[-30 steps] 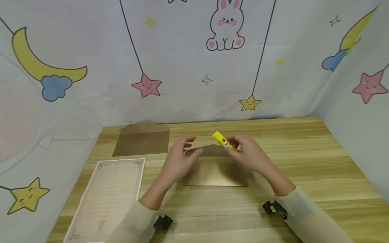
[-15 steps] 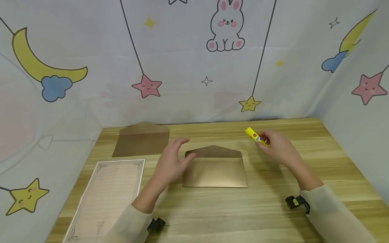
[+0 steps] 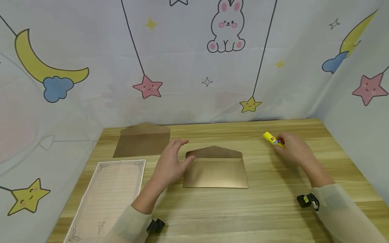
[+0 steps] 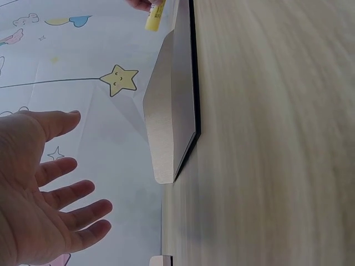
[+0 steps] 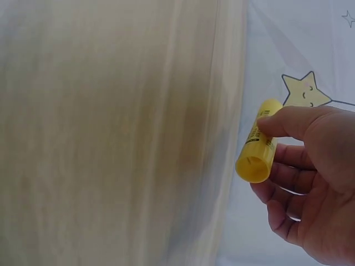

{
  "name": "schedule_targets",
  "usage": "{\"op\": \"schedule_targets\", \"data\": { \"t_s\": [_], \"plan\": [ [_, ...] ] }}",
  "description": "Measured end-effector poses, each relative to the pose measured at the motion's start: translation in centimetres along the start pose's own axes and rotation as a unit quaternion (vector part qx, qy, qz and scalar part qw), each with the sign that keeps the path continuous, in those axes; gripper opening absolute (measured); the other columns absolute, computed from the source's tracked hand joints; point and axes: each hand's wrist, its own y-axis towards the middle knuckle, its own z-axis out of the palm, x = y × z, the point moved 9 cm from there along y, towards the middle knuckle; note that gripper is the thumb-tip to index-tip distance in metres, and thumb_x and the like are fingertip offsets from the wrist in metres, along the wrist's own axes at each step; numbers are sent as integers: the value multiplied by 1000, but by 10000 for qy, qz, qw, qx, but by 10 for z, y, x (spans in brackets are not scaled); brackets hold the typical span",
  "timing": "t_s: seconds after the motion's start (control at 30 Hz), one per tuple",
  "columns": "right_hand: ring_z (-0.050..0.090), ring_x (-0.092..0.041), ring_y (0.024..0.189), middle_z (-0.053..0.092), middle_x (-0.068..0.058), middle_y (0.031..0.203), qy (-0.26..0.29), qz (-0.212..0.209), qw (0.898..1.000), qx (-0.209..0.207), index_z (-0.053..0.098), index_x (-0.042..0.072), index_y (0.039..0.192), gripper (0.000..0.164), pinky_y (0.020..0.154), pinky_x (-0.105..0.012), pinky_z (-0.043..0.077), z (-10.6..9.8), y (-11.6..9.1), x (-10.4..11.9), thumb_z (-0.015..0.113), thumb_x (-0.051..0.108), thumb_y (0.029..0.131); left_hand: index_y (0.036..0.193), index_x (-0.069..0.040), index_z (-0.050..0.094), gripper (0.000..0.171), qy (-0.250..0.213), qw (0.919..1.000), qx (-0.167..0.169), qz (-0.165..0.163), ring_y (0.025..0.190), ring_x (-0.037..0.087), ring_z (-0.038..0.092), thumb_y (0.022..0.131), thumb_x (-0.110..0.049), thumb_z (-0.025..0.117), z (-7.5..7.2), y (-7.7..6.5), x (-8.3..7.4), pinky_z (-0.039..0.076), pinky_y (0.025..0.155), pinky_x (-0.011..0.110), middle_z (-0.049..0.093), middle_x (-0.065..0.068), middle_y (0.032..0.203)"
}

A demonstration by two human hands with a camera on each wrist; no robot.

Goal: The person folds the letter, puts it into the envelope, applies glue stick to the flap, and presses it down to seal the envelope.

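A yellow glue stick (image 3: 272, 139) is pinched between the thumb and fingers of my right hand (image 3: 293, 148), over the right part of the table. In the right wrist view the glue stick (image 5: 259, 145) shows its round hollow end. My left hand (image 3: 170, 165) hovers at the left edge of a gold-brown envelope (image 3: 215, 173), its fingers spread apart and holding nothing. That envelope lies in the middle of the table with its pointed flap unfolded away from me. The left wrist view shows the left hand (image 4: 44, 188) apart from the envelope (image 4: 186, 88).
At the back left lies a second brown envelope (image 3: 141, 145), flap unfolded. A lined letter sheet (image 3: 109, 195) with an ornate border lies in front of it, partly under the left sleeve. A printed cloth (image 3: 188, 67) hangs behind the wooden table (image 3: 218, 216).
My right hand has carried the glue stick to the right, away from the middle envelope. The left hand has shifted slightly left, and the envelope's whole face now shows.
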Motion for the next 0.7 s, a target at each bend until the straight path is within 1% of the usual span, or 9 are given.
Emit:
{"op": "schedule_targets", "data": {
  "t_s": [0.13, 0.23, 0.53, 0.7],
  "plan": [
    [63, -35, 88, 67, -21, 101, -157, 3, 9999, 54, 65, -10, 119, 35, 77, -56, 51, 1, -1, -6, 69, 20, 101, 146, -8, 60, 59, -4, 10000, 17, -21, 136, 32, 55, 96, -30, 82, 0, 0, 1, 47, 112, 52, 57, 11, 145],
    [64, -35, 87, 67, -20, 99, -232, 21, 9997, 122, 65, -10, 117, 35, 76, -55, 52, 2, -1, -10, 71, 19, 100, 146, -8, 61, 60, 3, 10000, 19, -15, 136, 32, 55, 95, -30, 83, 1, 0, 1, 46, 112, 52, 57, 11, 145],
    [66, -36, 87, 68, -22, 100, -366, 89, 9990, 259, 65, -9, 117, 36, 74, -56, 53, 6, -2, -16, 72, 21, 100, 145, -8, 61, 60, 3, 10000, -44, 17, 136, 32, 56, 94, -29, 84, -1, -1, 0, 47, 111, 52, 58, 11, 145],
    [67, -41, 92, 69, -26, 105, -422, 125, 9986, 281, 64, -10, 121, 39, 76, -58, 54, 5, -3, -15, 72, 22, 101, 146, -9, 61, 61, 5, 10000, -73, 20, 137, 32, 55, 93, -29, 85, -1, -1, 1, 47, 112, 52, 57, 11, 146]
  ]
}}
